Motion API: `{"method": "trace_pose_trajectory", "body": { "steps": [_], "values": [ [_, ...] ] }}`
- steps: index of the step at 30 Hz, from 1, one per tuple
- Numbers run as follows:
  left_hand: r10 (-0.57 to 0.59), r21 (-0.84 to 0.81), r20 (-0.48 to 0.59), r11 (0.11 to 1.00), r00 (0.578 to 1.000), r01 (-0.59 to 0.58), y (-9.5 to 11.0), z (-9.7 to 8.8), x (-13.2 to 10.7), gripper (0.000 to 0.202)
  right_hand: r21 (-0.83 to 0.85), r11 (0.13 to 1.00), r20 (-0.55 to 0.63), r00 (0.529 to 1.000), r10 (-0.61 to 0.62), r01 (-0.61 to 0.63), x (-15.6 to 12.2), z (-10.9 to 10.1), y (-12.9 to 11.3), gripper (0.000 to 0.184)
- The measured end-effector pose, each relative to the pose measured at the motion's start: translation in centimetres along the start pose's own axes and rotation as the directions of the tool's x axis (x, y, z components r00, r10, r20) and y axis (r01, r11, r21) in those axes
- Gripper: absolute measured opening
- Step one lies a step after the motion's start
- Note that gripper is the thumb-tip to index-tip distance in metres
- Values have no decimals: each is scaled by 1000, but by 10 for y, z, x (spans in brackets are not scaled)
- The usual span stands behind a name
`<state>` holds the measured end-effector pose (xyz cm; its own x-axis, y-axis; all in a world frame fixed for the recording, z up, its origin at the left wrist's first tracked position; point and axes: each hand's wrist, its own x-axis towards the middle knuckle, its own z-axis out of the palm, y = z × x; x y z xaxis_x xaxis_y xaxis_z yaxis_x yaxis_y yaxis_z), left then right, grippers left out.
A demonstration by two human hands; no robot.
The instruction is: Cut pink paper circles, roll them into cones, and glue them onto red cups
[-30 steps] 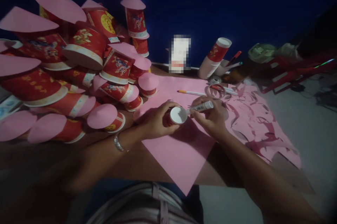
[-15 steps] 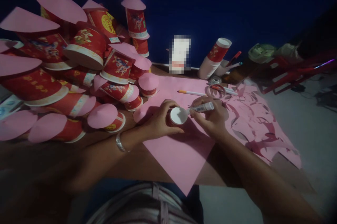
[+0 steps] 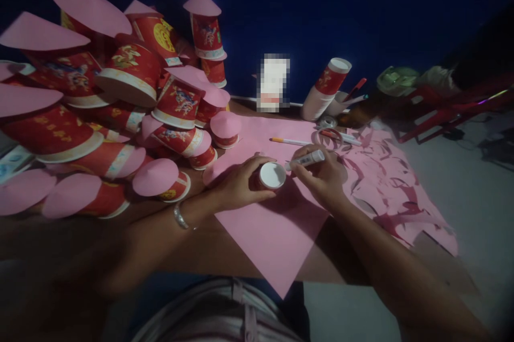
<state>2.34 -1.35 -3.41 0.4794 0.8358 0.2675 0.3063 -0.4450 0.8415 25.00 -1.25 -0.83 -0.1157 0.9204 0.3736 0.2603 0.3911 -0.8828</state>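
A red paper cup (image 3: 272, 176) is in my left hand (image 3: 246, 184), its white round end facing up. My fingers curl behind its far side and my thumb lies along the near side. My right hand (image 3: 324, 179) pinches a small whitish glue tube (image 3: 307, 160) with printing on it. The tube's narrow tip points left at the cup, a small gap from its rim. Beneath both hands lies a pink paper sheet (image 3: 273, 248), one corner hanging over the table's front edge.
Many red cups with pink paper cones (image 3: 156, 177) are piled at the left. A stack of cups (image 3: 327, 90) leans at the back, near a tape roll (image 3: 330, 139). A white pen (image 3: 291, 141) lies on the pink paper. Cut pink scraps (image 3: 395, 181) cover the right side.
The tube's tip has drawn back from the cup's rim and the tube is tilted slightly more. The cup is turned a little in my left hand.
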Motion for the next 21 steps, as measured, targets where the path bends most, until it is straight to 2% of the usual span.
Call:
{"method": "trace_pose_trajectory", "body": {
  "steps": [3,7,9,12,14,18,21],
  "values": [
    [-38,-24,17,999,999,39,3,-1,-1,69,22,1000,-39,999,-14,15,0,0,-1,17],
    [-28,-12,37,1000,999,28,5,-2,-1,63,-16,989,33,989,-146,146,0,0,-2,13],
    [-33,0,48,999,998,33,5,-2,-1,64,-55,984,46,984,-169,172,0,1,-3,11],
    [-50,6,49,999,998,49,3,-1,0,71,-77,985,30,988,-150,151,1,1,-4,11],
    [-14,-1,29,1000,999,14,0,1,0,74,-68,990,25,992,-123,125,0,1,-4,13],
    [82,0,-37,997,996,-82,-5,3,2,67,-57,997,29,998,-58,59,0,1,-1,15],
    [63,21,-34,998,997,-63,-5,2,3,65,-47,998,28,999,-36,37,0,1,1,14]
  ]
}}
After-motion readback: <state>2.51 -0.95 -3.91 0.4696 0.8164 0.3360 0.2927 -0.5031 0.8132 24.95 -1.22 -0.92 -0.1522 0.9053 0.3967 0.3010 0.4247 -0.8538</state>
